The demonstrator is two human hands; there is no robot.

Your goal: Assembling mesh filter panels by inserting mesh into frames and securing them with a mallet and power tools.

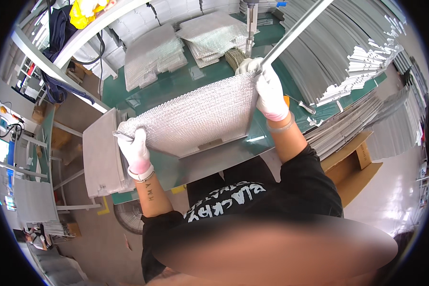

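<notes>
A silver metal mesh panel [200, 114] is held tilted above the green table, its lower edge close to the tabletop. My left hand [136, 148], in a white glove, grips its left end, the thumb over the mesh and a short metal edge poking out past the fingers. My white-gloved right hand [267, 88] is closed at the panel's upper right corner. From that hand a long thin metal strip [298, 31] slants up to the right; whether it is joined to the panel I cannot tell. Just beyond stands an upright metal tool [250, 33] above a ridged tan block [234, 58].
Mesh sheets [155, 55] lie stacked at the back of the green table [195, 74], beside a second mesh stack [214, 35]. Flat panels [105, 157] are piled at left. Many metal strips [319, 47] fill the right side. A cardboard box [355, 167] stands open at lower right.
</notes>
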